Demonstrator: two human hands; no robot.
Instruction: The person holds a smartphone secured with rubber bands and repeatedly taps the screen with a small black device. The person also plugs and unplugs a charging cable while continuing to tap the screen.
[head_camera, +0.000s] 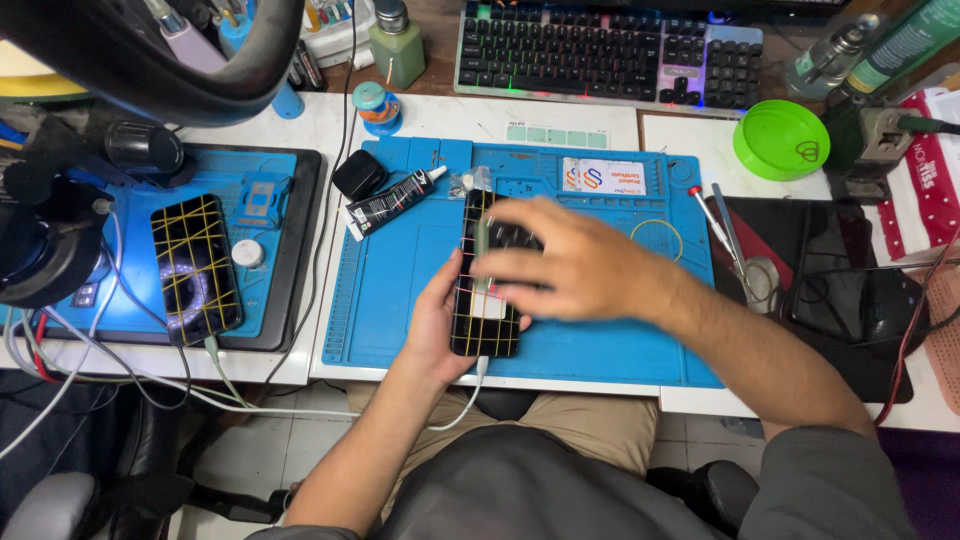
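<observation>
both hands (470, 300) hold banded phone (485, 330) on blue mat (400, 270), long axis front-to-back, cable end twd person.

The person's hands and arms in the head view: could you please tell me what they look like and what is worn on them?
Both hands, left hand and right hand, are bare: no gloves, and no rings or watch show. The forearms are uncovered too. Short dark grey sleeves begin near the elbows, at the bottom edge of the picture.
</observation>
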